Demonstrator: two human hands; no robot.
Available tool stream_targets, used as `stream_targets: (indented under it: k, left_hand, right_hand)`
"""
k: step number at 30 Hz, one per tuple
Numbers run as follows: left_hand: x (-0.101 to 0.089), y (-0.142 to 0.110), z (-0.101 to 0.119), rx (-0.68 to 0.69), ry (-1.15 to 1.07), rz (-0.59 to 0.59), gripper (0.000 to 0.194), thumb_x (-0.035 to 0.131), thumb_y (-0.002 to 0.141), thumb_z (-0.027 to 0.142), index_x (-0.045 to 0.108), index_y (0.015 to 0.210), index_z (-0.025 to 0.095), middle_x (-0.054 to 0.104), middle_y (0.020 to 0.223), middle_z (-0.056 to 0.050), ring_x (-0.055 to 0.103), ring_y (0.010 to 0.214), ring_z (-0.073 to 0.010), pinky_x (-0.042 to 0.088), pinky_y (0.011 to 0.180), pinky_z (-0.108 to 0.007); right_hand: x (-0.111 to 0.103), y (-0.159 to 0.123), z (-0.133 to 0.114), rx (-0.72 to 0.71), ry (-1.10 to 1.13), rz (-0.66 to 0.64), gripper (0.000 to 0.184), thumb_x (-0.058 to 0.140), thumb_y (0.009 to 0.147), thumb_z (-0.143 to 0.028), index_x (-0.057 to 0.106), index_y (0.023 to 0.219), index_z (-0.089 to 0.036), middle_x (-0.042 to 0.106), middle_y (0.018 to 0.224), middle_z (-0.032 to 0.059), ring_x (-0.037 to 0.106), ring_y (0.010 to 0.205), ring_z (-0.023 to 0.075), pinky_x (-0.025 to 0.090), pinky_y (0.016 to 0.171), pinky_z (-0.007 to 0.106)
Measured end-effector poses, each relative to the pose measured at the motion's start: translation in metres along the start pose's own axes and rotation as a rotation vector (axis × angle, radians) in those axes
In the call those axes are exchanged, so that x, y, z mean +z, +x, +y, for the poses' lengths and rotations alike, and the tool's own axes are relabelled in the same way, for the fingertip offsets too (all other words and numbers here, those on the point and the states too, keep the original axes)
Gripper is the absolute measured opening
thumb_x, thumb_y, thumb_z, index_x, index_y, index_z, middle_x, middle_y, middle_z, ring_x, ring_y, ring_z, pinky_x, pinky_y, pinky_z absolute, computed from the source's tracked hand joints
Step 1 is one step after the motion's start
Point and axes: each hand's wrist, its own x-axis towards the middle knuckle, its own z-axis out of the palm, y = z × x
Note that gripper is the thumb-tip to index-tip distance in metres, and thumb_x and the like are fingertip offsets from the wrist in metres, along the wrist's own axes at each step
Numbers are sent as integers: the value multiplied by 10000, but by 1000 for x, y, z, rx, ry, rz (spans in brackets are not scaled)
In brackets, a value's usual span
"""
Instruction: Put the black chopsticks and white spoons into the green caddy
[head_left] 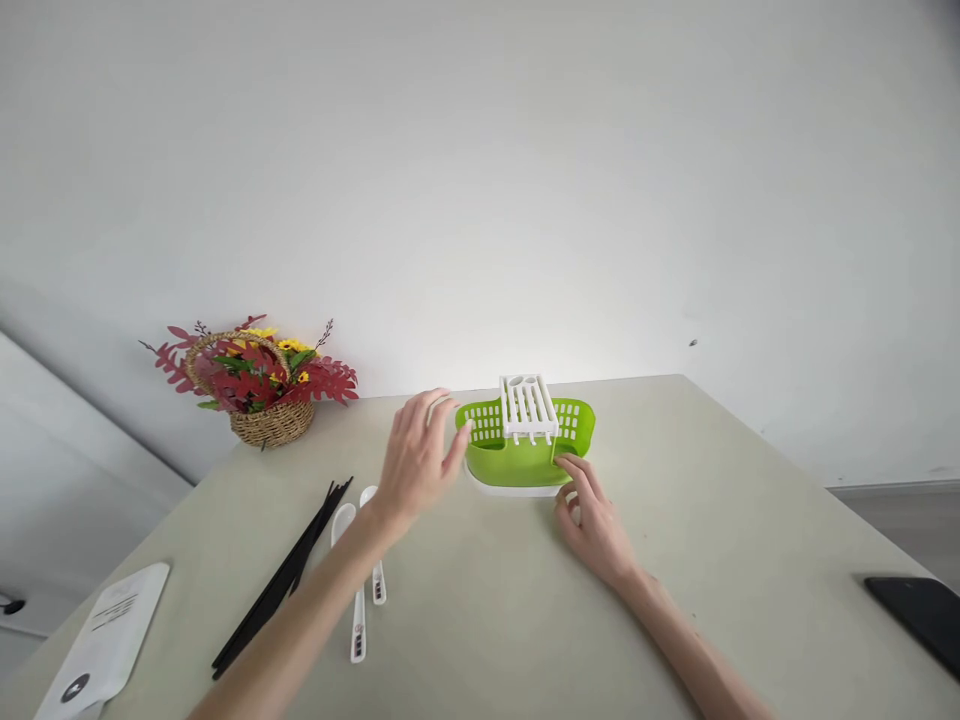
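Basket (514, 465), green, gridded back, smooth rounded front, near the far edge of the table (480, 620). White slatted rack (529, 408), 1, over its middle. Left hand (415, 455): open, beside its left end. Right hand (592, 520): curled at its right front; grip, cannot tell. White spoons (359, 600), 2; tabletop stretches between them and right hand.

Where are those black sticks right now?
In the head view, the black sticks lie on the table at the left, between the white spoons and the flat white object with printing.
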Motion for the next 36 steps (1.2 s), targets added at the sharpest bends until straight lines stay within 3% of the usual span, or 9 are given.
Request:
stream_targets:
  k: [2, 6, 11, 17, 25, 28, 32, 36]
  left_hand:
    - [3, 20, 31, 29, -92, 61, 373, 497, 1020, 372, 508, 1354, 207, 578, 1412, -160, 511, 1361, -299, 399, 1148, -488]
    - [25, 37, 73, 70, -114, -26, 550, 503, 1008, 468, 418, 1476, 191, 477, 1558, -179, 393, 1486, -330, 358, 1197, -522]
    - [57, 32, 76, 76, -44, -86, 553, 497, 1006, 435, 430, 1498, 192, 541, 1522, -176, 445, 1465, -338, 397, 1154, -542]
    - [55, 32, 30, 62, -9, -50, 501, 595, 917, 362, 573, 1383, 179, 632, 1433, -150, 538, 1390, -306, 427, 1117, -477]
    - [18, 12, -82, -121, 133, -56, 482, 595, 878, 305, 595, 1337, 159, 636, 1425, -147, 543, 1378, -301, 411, 1129, -437]
    - [1, 0, -115, -167, 161, -83, 464, 581, 880, 308, 591, 1321, 164, 632, 1425, -145, 544, 1370, -296, 415, 1130, -423]
    - [-13, -12, -140, -204, 171, -80, 450, 572, 879, 296, 585, 1305, 151, 638, 1398, -161, 545, 1363, -303, 418, 1127, -423]
    - [-19, -16, -140, -269, 191, -55, 429, 579, 878, 298, 612, 1281, 157, 649, 1388, -161, 529, 1379, -324, 376, 1150, -469]
  right_hand:
    - [0, 0, -1, 4, -3, 5, 480, 394, 967, -172, 421, 1437, -270, 490, 1474, 141, 681, 841, 168, 601, 780, 364]
    - [-2, 1, -6, 5, 11, 25, 473, 378, 981, -173, 434, 1439, -280, 500, 1462, 132, 678, 846, 170, 603, 777, 369]
    - [-5, 2, -10, 3, 58, 148, 475, 437, 981, -196, 423, 1448, -279, 434, 1478, 162, 656, 807, 159, 614, 743, 375]
    - [-9, 0, -5, 63, 42, 259, 375, 475, 967, -225, 471, 1337, -283, 442, 1422, 136, 620, 800, 148, 612, 704, 356]
    - [-3, -4, -3, 133, 69, 58, 298, 400, 994, -286, 476, 1281, -257, 593, 1254, 110, 610, 697, 153, 571, 617, 330]
    - [-2, -5, -1, 163, 72, 8, 307, 399, 1003, -316, 462, 1299, -265, 629, 1201, 91, 588, 624, 142, 550, 582, 321]
    - [0, -7, 2, 156, 55, -13, 288, 406, 1006, -331, 476, 1279, -269, 658, 1147, 72, 598, 617, 143, 551, 607, 322]
    - [1, -7, 4, 162, 53, -39, 287, 410, 1008, -340, 487, 1277, -276, 672, 1114, 61, 597, 612, 147, 549, 610, 321]
